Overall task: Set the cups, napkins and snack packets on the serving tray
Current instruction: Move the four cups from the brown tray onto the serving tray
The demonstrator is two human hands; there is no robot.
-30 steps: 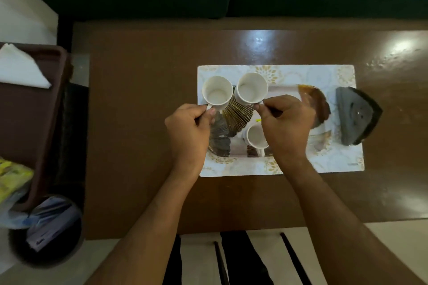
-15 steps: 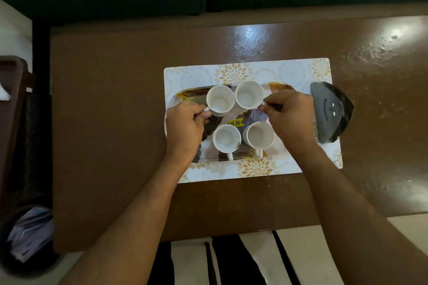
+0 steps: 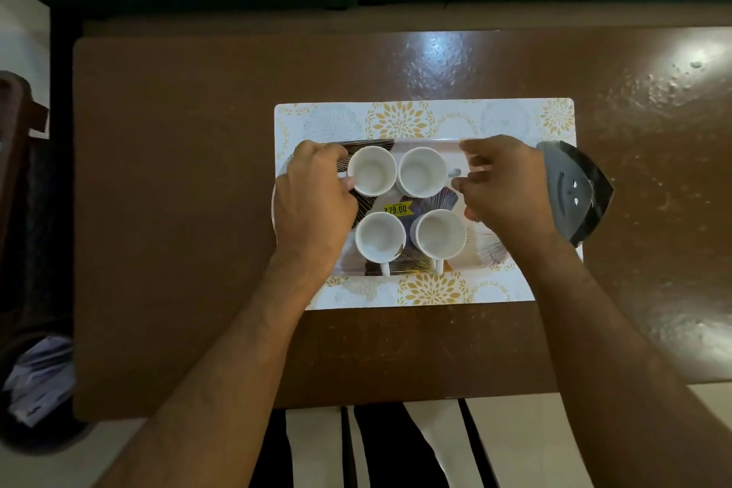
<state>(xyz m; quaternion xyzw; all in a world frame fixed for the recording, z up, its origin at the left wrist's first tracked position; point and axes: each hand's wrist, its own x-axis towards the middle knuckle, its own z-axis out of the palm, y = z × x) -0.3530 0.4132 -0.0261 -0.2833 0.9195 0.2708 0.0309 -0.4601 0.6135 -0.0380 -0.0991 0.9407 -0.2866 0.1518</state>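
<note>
Now left hand [image 3: 313,202] grips the far-left cup [image 3: 372,171], right hand [image 3: 503,186] loosely curled, holding nothing; risk: nudging packed cups together tips one off tray [image 3: 431,142].

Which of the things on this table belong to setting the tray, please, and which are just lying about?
Belong to the job:
- four white cups
- serving tray they stand on
- left hand, at the far-left cup
- right hand, over the tray

Just lying about:
- floral placemat
- dark triangular holder
- yellow price sticker
</note>
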